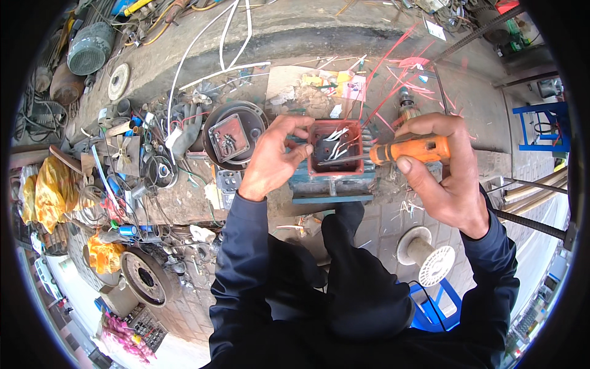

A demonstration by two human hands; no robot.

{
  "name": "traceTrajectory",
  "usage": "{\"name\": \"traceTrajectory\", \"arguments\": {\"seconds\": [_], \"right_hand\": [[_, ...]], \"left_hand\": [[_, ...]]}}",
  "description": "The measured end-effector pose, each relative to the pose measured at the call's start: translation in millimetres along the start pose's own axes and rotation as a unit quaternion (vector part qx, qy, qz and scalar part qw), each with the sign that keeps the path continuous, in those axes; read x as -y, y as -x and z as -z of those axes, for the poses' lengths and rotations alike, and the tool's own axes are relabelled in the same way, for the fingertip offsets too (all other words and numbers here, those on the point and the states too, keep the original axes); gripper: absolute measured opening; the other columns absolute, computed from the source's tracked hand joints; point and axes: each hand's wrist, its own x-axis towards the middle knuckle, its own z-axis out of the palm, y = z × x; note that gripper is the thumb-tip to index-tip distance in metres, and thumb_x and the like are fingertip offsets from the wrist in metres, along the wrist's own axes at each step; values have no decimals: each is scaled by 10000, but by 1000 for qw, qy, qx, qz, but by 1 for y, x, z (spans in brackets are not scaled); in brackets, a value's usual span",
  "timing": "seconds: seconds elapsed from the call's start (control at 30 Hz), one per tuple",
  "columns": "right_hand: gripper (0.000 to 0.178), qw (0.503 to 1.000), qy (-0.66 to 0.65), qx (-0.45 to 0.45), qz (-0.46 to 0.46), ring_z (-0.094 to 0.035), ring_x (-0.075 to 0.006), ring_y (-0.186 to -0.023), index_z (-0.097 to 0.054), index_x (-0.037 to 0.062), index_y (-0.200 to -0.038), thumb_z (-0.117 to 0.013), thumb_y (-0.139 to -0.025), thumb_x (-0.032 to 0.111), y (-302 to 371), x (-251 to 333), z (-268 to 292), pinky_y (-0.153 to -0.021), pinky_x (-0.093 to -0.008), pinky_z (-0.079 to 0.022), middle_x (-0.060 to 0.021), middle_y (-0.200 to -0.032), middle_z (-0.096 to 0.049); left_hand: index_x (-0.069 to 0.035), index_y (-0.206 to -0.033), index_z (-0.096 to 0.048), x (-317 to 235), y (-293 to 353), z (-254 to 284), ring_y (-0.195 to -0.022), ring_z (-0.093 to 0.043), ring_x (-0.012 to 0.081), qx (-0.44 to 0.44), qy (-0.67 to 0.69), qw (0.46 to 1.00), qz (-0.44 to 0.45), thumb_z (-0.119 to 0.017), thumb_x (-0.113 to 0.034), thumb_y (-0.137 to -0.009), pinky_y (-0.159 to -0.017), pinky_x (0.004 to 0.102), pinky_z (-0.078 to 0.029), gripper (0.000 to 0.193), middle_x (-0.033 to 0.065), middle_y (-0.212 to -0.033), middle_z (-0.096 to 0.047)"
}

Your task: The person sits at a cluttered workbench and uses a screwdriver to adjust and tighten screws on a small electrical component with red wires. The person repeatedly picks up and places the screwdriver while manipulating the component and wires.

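Observation:
A red, open-topped terminal box sits on a dark teal ribbed motor body in front of me. Several white-tipped wires stick up inside it. My right hand grips a screwdriver by its orange handle. Its shaft points left across the box's near inner part; the tip is hard to make out. At the box's left wall is my left hand, fingers curled and thumb close to them. Whatever it may pinch is too small to see.
Left of the box, a round dark pan contains a square tray of small screws. Cardboard lies behind, with red wires to its right. A drill-like tool lies right of the motor; a white spool stands below.

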Motion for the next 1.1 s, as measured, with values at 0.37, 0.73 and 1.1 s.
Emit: {"name": "traceTrajectory", "arguments": {"seconds": [0.37, 0.73, 1.1], "right_hand": [[386, 1000, 17, 11, 5, -692, -232, -1030, -508, 1, -1270, -721, -949, 18, -6, 4, -5, -933, -376, -537, -164, -1174, -668], [395, 999, 34, 27, 19, -699, -249, -1007, -509, 10, -1268, -730, -941, 19, -13, 5, -5, -912, -389, -542, -172, -1159, -677], [428, 988, 47, 108, 99, -696, -320, -996, -536, 20, -1253, -745, -883, -32, -35, 13, -3, -862, -413, -555, -188, -1160, -656]], "left_hand": [[-1, -1401, -561, 29, 3, -15, -919, -669, 159, 7, 64, 993, 103, -639, 22, -1009, -844, 322, -589, 401, 127, -1105, -696], [4, -1392, -574, 27, 3, -11, -927, -669, 157, 21, 63, 992, 108, -650, 3, -1013, -819, 324, -618, 386, 126, -1098, -693], [12, -1372, -590, 25, 2, -10, -888, -672, 148, 21, 72, 992, 101, -656, 17, -999, -799, 315, -597, 379, 121, -1082, -717]]}}
